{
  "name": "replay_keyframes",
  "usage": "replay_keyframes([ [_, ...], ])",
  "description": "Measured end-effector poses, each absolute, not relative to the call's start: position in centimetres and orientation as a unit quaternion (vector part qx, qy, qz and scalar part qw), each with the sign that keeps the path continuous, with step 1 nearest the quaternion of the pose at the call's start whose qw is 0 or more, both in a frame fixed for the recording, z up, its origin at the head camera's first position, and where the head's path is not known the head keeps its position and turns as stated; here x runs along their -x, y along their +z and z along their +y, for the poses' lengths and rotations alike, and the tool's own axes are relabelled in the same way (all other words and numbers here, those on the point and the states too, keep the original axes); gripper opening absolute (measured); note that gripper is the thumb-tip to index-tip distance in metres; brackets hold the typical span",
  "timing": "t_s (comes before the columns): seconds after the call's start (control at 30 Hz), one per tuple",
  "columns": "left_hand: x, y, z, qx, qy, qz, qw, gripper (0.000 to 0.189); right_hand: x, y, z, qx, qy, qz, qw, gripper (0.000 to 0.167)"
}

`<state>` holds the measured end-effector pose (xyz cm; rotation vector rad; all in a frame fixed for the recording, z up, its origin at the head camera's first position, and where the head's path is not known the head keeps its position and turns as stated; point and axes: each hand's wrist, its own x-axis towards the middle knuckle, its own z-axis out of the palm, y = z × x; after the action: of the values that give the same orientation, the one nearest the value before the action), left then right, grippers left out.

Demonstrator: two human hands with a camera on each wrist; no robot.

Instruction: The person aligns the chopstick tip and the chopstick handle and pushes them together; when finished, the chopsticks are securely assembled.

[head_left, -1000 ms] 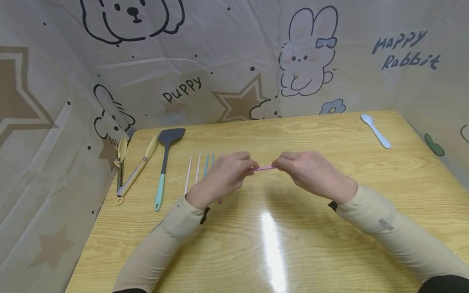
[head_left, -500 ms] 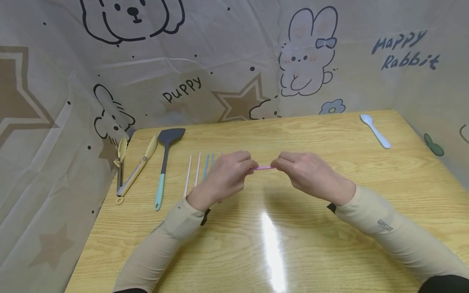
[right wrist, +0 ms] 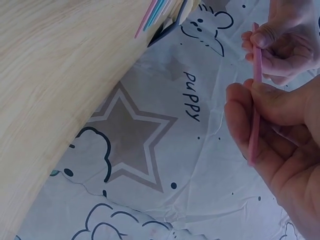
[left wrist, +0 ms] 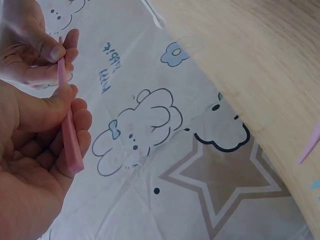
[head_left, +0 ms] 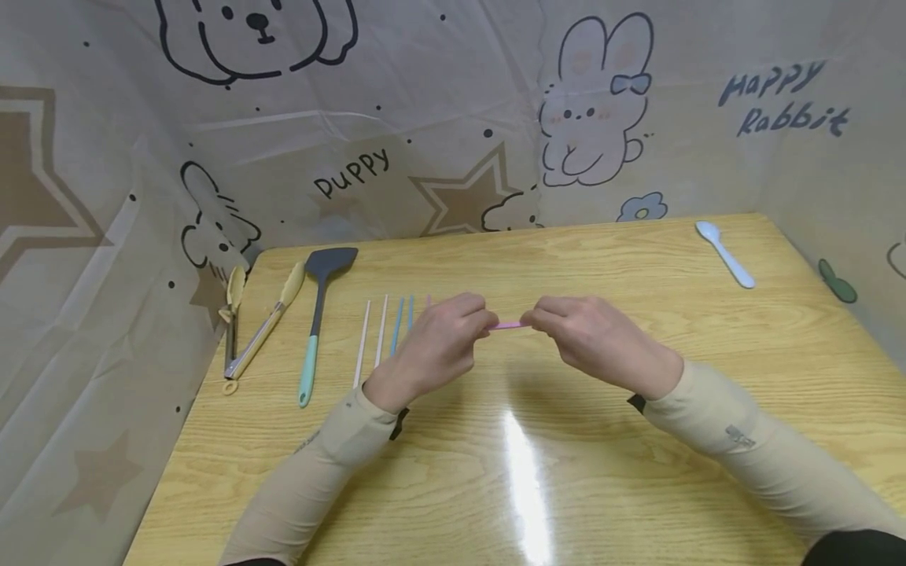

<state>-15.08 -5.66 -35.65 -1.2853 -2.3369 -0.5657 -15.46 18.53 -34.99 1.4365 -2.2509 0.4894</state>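
Both hands hold one pink chopstick (head_left: 508,325) level above the table. My left hand (head_left: 440,342) pinches it near its thick, square end, which lies across the palm in the left wrist view. My right hand (head_left: 602,342) pinches it further along, and its thinner end runs over the right palm (right wrist: 295,130). A short stretch shows between the two sets of fingertips. Left of and partly behind the left hand lie two pale chopsticks (head_left: 382,326), two blue chopsticks (head_left: 398,324) and another pink chopstick (head_left: 428,299), mostly hidden.
A dark spatula with a mint handle (head_left: 308,369) lies left of the chopsticks. Further left, spread tongs (head_left: 262,338) rest near the table's edge. A pale blue spoon (head_left: 725,253) lies at the back right. Patterned cloth (head_left: 453,118) hangs behind the wooden table (head_left: 623,487).
My right hand has moved slightly to the left, closer to the left hand, so the stretch of chopstick between them is a little shorter. The left hand has barely moved.
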Motion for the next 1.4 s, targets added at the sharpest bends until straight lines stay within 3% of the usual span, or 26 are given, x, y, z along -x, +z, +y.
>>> replay_keyframes([
  [0.4,14.7,-36.1,-5.7,0.448,-0.208,-0.846,0.201,0.015,15.3,-35.3,18.3,-0.524,0.16,-0.811,0.204,0.039],
  [0.57,14.3,-35.9,-5.5,0.416,-0.218,-0.87,0.148,0.008,15.7,-34.8,18.5,-0.52,0.101,-0.82,0.216,0.042],
  [0.8,14.3,-35.0,-4.5,0.37,-0.222,-0.9,0.061,0.009,16.0,-34.5,18.3,-0.52,0.045,-0.825,0.218,0.031],
  [1.1,14.8,-34.9,-4.1,0.349,-0.237,-0.906,0.021,0.017,16.6,-34.3,17.3,-0.545,0.05,-0.809,0.213,0.028],
  [1.4,16.2,-36.0,-5.3,0.3,-0.256,-0.919,-0.017,0.015,17.2,-34.0,17.0,-0.539,0.101,-0.791,0.272,0.035],
])
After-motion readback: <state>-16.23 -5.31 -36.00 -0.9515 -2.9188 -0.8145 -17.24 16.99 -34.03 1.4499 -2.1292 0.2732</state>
